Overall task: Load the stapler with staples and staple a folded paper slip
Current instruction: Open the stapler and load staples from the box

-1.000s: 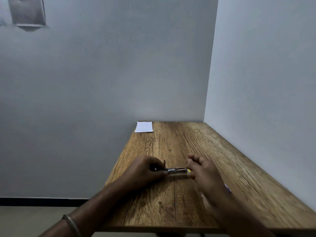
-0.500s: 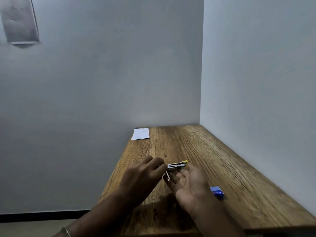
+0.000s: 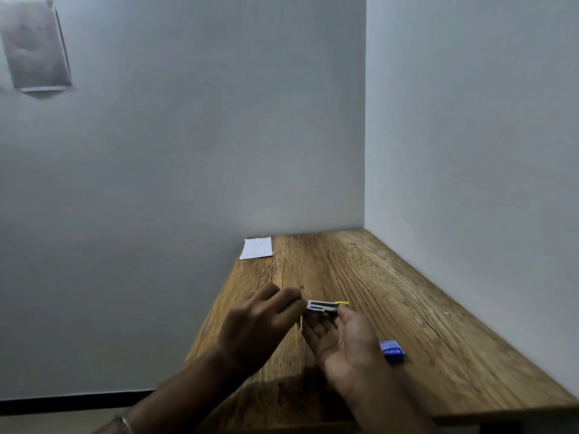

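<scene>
Head-camera view: over the near half of the brown wooden table [image 3: 391,292], the right hand [image 3: 344,339] lies palm up, its fingers loosely curled under a small silver metal stapler with a yellow tip [image 3: 326,306]. The stapler's long axis runs left to right, the yellow end pointing right. The left hand [image 3: 260,321], knuckles up, pinches the stapler's left end with bent fingers. A small blue staple box [image 3: 392,350] lies just right of the right wrist. A white paper slip [image 3: 257,248] rests at the far left corner.

stapler [image 3: 326,306] partly hidden by fingers [image 3: 322,324]
</scene>
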{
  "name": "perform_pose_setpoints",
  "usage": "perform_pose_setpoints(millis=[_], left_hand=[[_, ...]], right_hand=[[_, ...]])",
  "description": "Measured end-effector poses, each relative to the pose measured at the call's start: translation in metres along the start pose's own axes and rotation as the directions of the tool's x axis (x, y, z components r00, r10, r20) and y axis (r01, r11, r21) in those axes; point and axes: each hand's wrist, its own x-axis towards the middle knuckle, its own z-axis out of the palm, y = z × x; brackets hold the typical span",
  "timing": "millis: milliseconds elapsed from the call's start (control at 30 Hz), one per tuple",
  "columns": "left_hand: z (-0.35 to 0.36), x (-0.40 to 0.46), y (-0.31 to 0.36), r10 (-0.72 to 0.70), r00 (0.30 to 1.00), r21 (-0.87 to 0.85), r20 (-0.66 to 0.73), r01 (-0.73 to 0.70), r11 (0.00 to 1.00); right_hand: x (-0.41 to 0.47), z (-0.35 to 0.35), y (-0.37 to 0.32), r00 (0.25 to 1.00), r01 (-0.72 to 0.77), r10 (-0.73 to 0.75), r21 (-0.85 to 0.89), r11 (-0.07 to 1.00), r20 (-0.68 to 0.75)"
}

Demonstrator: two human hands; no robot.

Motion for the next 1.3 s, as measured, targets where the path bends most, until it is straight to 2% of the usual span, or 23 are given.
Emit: perform_pose_setpoints(millis=[333,667,800,1000,1200,1300], left_hand=[[0.002,-0.004,0.006,-0.061,0.994,0.039,-0.086,0.065,0.997],[-0.014,0.013,0.002,-0.081,0.99,0.116,-0.115,0.095,0.989],[-0.016,0.013,0.008,0.095,0.995,0.116,-0.04,-0.09,0.989],[-0.016,0.01,0.007,0.051,0.999,0.105,-0.004,-0.05,0.993],[-0.018,0.013,0.005,0.035,0.997,0.085,-0.07,-0.029,0.996],[-0.016,0.01,0.009,0.049,0.998,0.04,0.027,-0.05,0.998]], right_hand=[[-0.006,0.003,-0.003,0.999,0.019,-0.019,-0.002,1.0,0.044],[-0.014,0.002,0.0,0.995,-0.011,0.008,0.034,0.999,0.098],[-0.013,0.002,0.004,0.999,-0.027,0.022,0.129,0.991,0.042],[-0.012,-0.001,0.006,1.0,0.003,-0.006,0.146,0.989,0.021],[-0.014,-0.003,0.006,0.993,0.059,-0.071,0.127,0.99,0.092],[-0.013,-0.003,0.005,0.989,0.092,-0.107,0.136,0.986,0.105]])
